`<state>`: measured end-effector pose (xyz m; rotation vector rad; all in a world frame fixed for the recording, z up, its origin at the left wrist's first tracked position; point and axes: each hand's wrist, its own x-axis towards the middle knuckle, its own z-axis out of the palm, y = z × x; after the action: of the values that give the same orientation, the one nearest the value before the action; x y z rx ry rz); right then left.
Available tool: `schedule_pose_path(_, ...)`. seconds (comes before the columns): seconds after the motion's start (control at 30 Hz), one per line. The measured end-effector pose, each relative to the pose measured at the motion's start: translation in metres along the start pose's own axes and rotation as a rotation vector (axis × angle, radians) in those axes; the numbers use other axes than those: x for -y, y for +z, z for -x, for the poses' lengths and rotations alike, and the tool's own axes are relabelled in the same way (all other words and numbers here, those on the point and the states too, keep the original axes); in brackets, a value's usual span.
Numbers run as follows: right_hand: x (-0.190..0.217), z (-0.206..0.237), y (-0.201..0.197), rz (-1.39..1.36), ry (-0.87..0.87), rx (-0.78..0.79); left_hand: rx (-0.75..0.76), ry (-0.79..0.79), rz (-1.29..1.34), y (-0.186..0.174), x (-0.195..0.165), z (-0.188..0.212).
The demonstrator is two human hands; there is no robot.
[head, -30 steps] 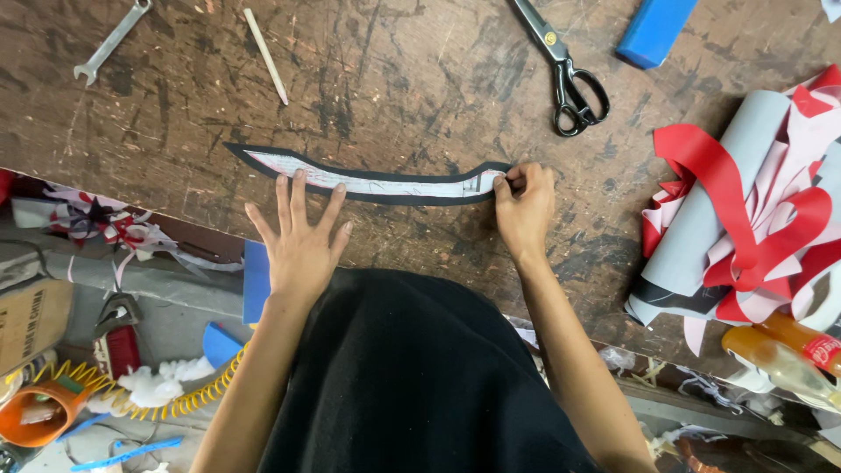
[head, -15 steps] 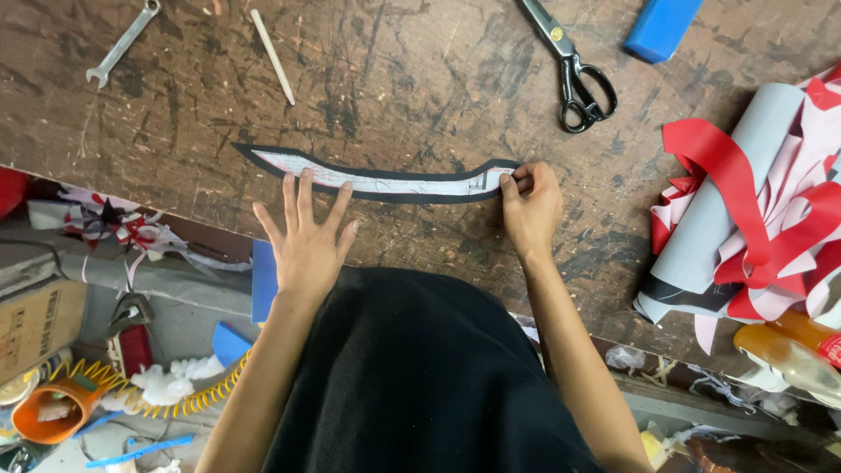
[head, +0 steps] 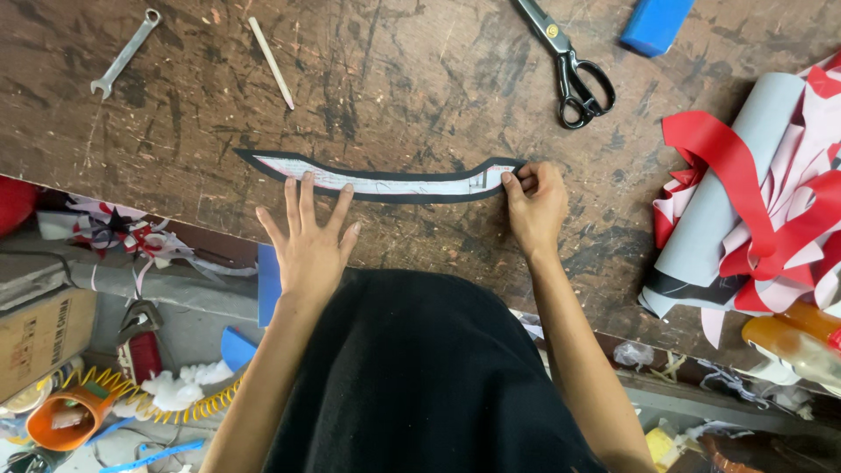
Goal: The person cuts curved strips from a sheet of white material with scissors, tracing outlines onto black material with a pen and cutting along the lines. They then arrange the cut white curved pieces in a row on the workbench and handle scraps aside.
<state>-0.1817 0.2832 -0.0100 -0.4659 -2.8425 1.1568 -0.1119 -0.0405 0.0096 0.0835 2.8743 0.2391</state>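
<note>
Flat on the scarred dark wooden worktop [head: 420, 96] lies a long curved strip [head: 385, 180] — a pale paper layer on a wider black backing, pointed at its left end and stepped at its right — running side to side near the worktop's front edge. Of the two hands, the left hand [head: 307, 241] is open with fingers spread, its fingertips [head: 305, 180] pressing down on the strip's left-middle part while the palm rests on the wood just below it. The right hand [head: 536, 206] is curled, pinching the strip's right end between thumb and fingers. Beyond the strip, well apart from it, a thin pale stick [head: 272, 63] lies at an angle, a small metal wrench [head: 125, 52] sits near the far left, and black-handled scissors [head: 569, 66] lie closed towards the right, near a blue block [head: 657, 22] at the top edge. On the right side sits a heap of rolled grey sheet and red and white ribbon-like offcuts [head: 753, 184] — close to the right hand but not touching it.
</note>
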Motion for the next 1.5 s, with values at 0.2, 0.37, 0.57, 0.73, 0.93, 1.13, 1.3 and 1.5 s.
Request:
schedule_pose_path(0.2, -0.007, -0.002, 0.002, 0.002, -0.021, -0.006, 0.006, -0.007, 0.006, -0.004, -0.002, -0.004)
schedule_pose_path(0.37, -0.015, -0.006, 0.0, -0.14, -0.026, -0.009, -0.01, -0.001, 0.029, -0.013, -0.007, -0.008)
schedule_pose_path(0.57, -0.002, -0.006, -0.012, -0.279, 0.17, 0.035, -0.168, 0.013, 0.261, -0.019, 0.0, -0.01)
schedule_pose_path(0.73, 0.019, -0.003, -0.007, 0.107, -0.184, 0.052, -0.455, -0.169, 0.387, -0.023, 0.037, -0.018)
schedule_pose_path(0.93, 0.021, -0.013, 0.0, -0.008, -0.189, 0.113, -0.507, -0.152, 0.443, -0.041, 0.071, -0.046)
schedule_pose_path(1.13, 0.029, -0.125, 0.014, 0.168, -0.461, 0.048, -0.485, -0.078, 0.434, -0.039, 0.07, -0.073)
schedule_pose_path(1.3, 0.082, -0.258, 0.023, 0.245, -0.647, -0.159, -0.285, 0.005, 0.313, -0.039, 0.064, -0.071)
schedule_pose_path(1.5, 0.191, -0.254, 0.059, 0.164, -0.659, -0.137, -0.226, -0.145, 0.369, -0.037, 0.035, -0.051)
